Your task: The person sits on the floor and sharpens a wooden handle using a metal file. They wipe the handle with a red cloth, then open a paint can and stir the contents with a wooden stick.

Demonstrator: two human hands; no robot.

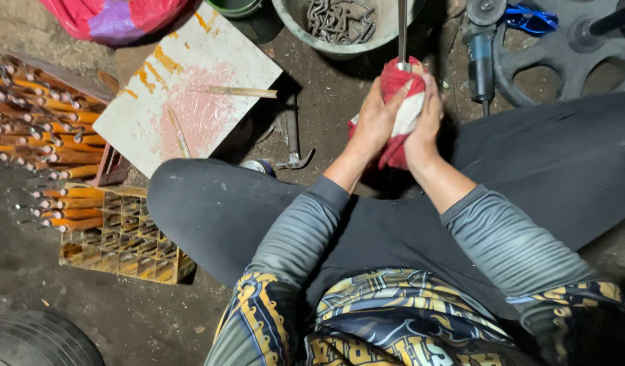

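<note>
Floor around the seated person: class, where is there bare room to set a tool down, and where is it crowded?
Bare floor lies below the yellow crate, beside the tyre. The pale board has open surface. Crowded: between bucket, hammer and grinder.

A red plastic bag (115,17) with a purple patch bulges at the top left edge, on the floor. No labels, signs or screens show.
</note>
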